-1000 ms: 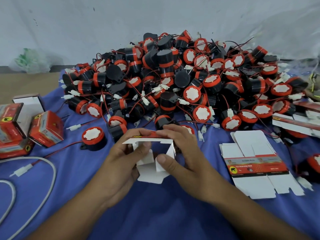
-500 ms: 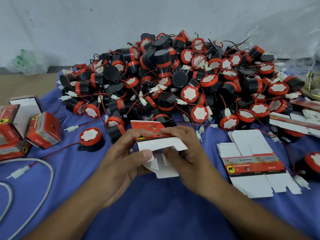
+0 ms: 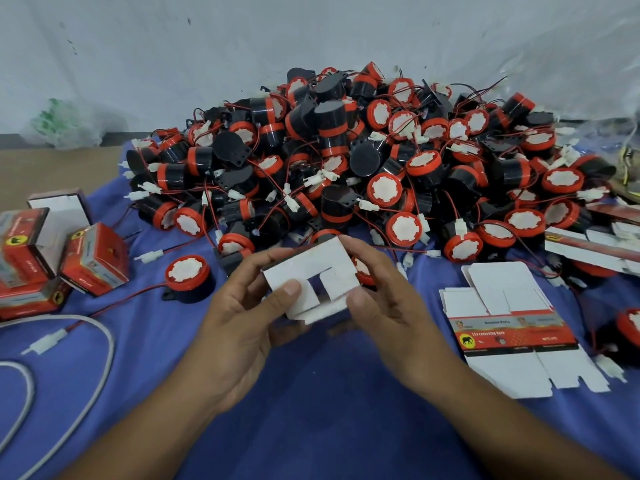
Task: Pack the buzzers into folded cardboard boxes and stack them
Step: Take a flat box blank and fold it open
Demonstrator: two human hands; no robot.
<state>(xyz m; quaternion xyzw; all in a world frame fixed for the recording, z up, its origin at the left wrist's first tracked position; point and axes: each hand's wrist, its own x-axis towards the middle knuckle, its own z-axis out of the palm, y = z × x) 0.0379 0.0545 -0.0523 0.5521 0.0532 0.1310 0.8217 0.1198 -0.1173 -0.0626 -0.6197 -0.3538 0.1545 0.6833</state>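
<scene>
— Where was the carton?

— The small white cardboard box (image 3: 311, 268), half folded and showing its plain inner side, was held between both hands above the blue cloth (image 3: 311, 403), just on the near side of the buzzers.

— How did the fingers lie?

— The left hand (image 3: 242, 320) gripped the box's left side. Its thumb pressed on a white flap at the near left corner, and its fingers curled behind the box. The right hand (image 3: 388, 299) clamped the right side, with its thumb on the near right flap and its fingertips over the far edge. A dark gap showed between two flaps in the middle.

— And the buzzers?

— A big heap of round black buzzers with red rims (image 3: 346, 161), tangled in red wires and white plugs, filled the far side of the cloth. A single buzzer (image 3: 188, 275) lay apart, left of the hands, with its white face up.

— Any finished boxes?

— Several closed red printed boxes (image 3: 93, 259) sat at the left edge, some leaning on one another. Flat printed carton blanks (image 3: 512, 327) lay on the cloth to the right of the hands, and more (image 3: 588, 247) lay farther right, beside the heap.

— Anything else?

— A white cable (image 3: 100, 341) curved across the near left of the cloth.
</scene>
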